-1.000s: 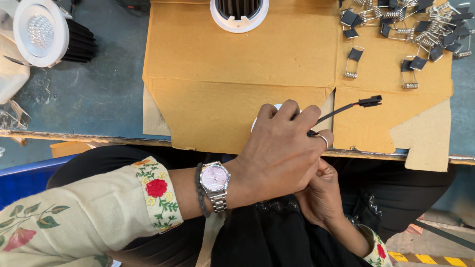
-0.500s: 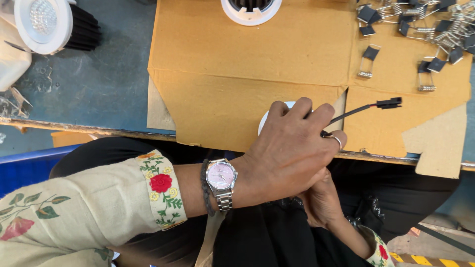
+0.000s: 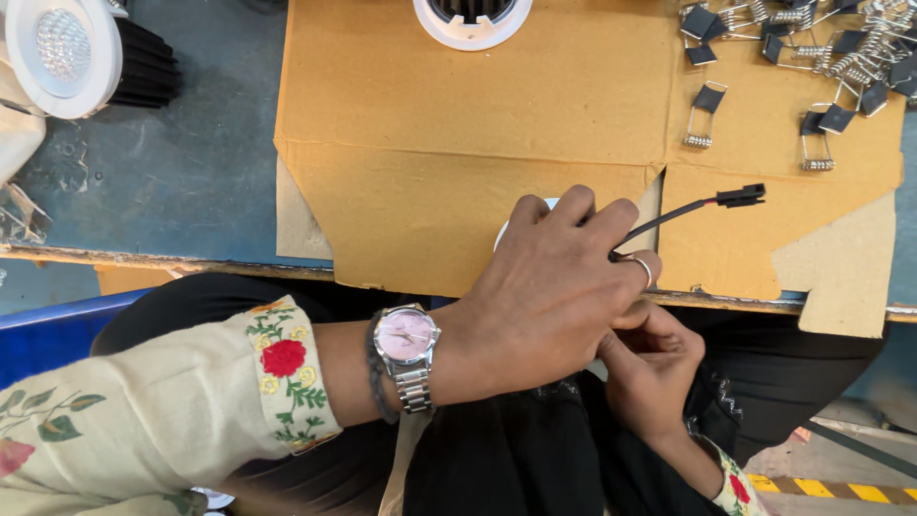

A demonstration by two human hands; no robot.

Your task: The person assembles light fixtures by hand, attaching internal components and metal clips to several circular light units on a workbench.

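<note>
My left hand (image 3: 554, 287) curls over a white round lamp (image 3: 549, 203) at the near edge of the cardboard sheet (image 3: 478, 143); only a sliver of the lamp's rim shows past my fingers. A black cable with a black plug (image 3: 740, 196) runs out from under that hand to the right. My right hand (image 3: 654, 368) sits below the table edge, under the left hand, with its fingers bent up against the lamp's underside. What it pinches is hidden.
A finished white lamp with a black finned back (image 3: 81, 57) lies at the far left. Another white lamp (image 3: 471, 17) stands at the cardboard's far edge. Several black spring clips (image 3: 812, 48) are heaped at the far right. The table edge (image 3: 143, 260) runs across the front.
The view has shifted slightly, so the table and cardboard appear lower in frame. Both hands stay on the lamp, and the cable plug keeps its place to the right.
</note>
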